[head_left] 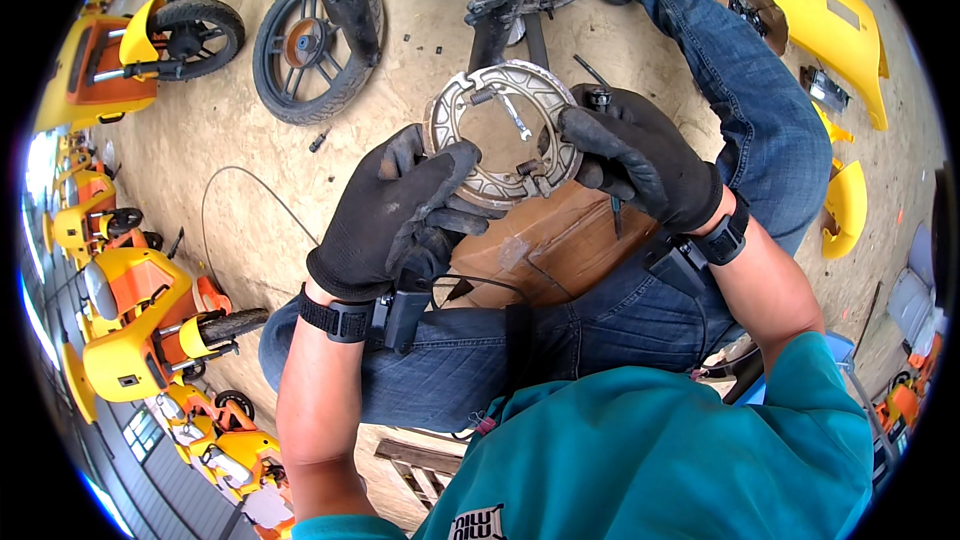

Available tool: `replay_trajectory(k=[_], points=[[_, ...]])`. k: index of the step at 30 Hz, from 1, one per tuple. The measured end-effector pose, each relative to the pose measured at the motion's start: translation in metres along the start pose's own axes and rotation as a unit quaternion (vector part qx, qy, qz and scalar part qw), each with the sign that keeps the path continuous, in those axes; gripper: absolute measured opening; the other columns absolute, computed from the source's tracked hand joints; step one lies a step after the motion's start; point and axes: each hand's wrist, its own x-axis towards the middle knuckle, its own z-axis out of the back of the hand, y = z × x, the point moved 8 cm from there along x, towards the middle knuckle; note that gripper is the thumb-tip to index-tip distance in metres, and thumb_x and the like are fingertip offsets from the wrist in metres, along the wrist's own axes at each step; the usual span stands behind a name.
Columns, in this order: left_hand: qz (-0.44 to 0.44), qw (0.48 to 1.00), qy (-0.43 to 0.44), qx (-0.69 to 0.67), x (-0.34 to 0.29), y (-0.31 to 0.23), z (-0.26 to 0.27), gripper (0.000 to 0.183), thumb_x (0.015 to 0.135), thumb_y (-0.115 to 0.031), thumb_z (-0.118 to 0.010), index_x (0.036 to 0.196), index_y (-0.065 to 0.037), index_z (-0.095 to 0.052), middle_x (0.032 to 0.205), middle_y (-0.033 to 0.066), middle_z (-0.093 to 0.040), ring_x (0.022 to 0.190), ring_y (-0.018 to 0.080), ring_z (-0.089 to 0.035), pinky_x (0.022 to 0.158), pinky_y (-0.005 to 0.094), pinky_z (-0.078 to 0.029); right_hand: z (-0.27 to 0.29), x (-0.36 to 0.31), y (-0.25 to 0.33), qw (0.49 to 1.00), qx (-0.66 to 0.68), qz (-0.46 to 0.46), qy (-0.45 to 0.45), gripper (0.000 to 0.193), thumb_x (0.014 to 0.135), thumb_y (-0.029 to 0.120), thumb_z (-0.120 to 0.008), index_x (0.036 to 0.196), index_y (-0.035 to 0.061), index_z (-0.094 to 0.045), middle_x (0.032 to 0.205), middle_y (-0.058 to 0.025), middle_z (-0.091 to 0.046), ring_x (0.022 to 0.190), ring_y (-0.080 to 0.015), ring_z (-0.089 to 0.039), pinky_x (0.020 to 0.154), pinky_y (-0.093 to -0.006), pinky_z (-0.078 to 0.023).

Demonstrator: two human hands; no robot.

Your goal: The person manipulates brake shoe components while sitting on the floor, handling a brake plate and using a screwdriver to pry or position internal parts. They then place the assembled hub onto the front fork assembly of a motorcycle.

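Note:
A ring-shaped pair of metal brake shoes (545,90) is held up in front of me, with coil springs (482,97) bridging the two halves. My left hand (405,205), in a black glove, is closed on the ring's left and lower-left edge. Gripping its right edge is my right hand (645,160), gloved alike, with the thumb over the rim. Through the ring's middle shows a silver wrench (518,122), apparently on the floor beyond. A dark, thin tool (616,215) pokes out below my right hand; whether that hand touches it is hidden.
Beyond the ring stand black fork legs (495,15) of a vehicle. A tyred wheel (265,50) lies on the floor at left. Brown cardboard (560,240) is below my hands. A yellow body panel (815,20) lies far right; several yellow scooters (140,320) line the left.

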Motion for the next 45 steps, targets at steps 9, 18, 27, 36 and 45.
replay_trajectory(k=[9, 18, 27, 36, 45], points=[[-0.006, 1.0, -0.007, -0.002, -0.001, -0.001, 0.001, 0.031, 0.094, -0.017, -0.065, 0.115, 0.005, -0.057, 0.1, 0.0121, -0.069, 0.083, 0.0159, -0.07, 0.072, 0.027, -0.057, -0.002, -0.003, -0.018, 0.971, 0.106, -0.212, 0.013, 0.037, 0.092, 0.046, -0.068, 0.094, 0.0086, -0.065, 0.068, 0.0033, -0.057, 0.055, -0.0015, -0.048, 0.047, -0.0177, -0.037], [-0.019, 0.999, -0.028, 0.022, 0.003, 0.006, 0.012, 0.025, 0.091, -0.014, -0.067, 0.107, 0.004, -0.061, 0.094, 0.0093, -0.069, 0.08, 0.0136, -0.068, 0.071, 0.0256, -0.055, -0.001, -0.002, -0.021, 0.971, 0.086, -0.221, -0.017, 0.035, 0.092, 0.041, -0.07, 0.096, 0.0066, -0.065, 0.068, 0.002, -0.059, 0.055, -0.002, -0.051, 0.047, -0.018, -0.038], [-0.026, 0.996, -0.042, 0.07, 0.003, 0.006, 0.015, 0.022, 0.09, -0.015, -0.07, 0.101, 0.002, -0.063, 0.088, 0.006, -0.069, 0.077, 0.0099, -0.065, 0.069, 0.0237, -0.052, 0.002, -0.001, -0.019, 0.977, 0.059, -0.202, -0.023, 0.034, 0.091, 0.038, -0.072, 0.096, 0.0051, -0.068, 0.068, 0.0005, -0.062, 0.054, -0.0032, -0.051, 0.047, -0.0194, -0.039], [-0.025, 0.996, -0.033, 0.076, 0.002, 0.002, 0.013, 0.02, 0.09, -0.013, -0.069, 0.1, 0.002, -0.061, 0.088, 0.0083, -0.069, 0.078, 0.0139, -0.069, 0.068, 0.0249, -0.054, 0.004, 0.001, -0.015, 0.982, 0.037, -0.18, -0.032, 0.032, 0.09, 0.034, -0.074, 0.099, 0.0041, -0.069, 0.07, -0.0006, -0.063, 0.055, -0.0033, -0.051, 0.048, -0.0204, -0.039], [-0.013, 0.999, -0.013, 0.026, 0.001, 0.003, 0.008, 0.02, 0.091, -0.01, -0.067, 0.104, 0.004, -0.058, 0.092, 0.0129, -0.069, 0.08, 0.0218, -0.073, 0.067, 0.0278, -0.058, 0.003, 0.001, -0.001, 0.976, -0.03, -0.216, -0.021, 0.029, 0.088, 0.032, -0.076, 0.095, 0.0045, -0.069, 0.071, -0.001, -0.062, 0.061, -0.0063, -0.056, 0.054, -0.0241, -0.044]])
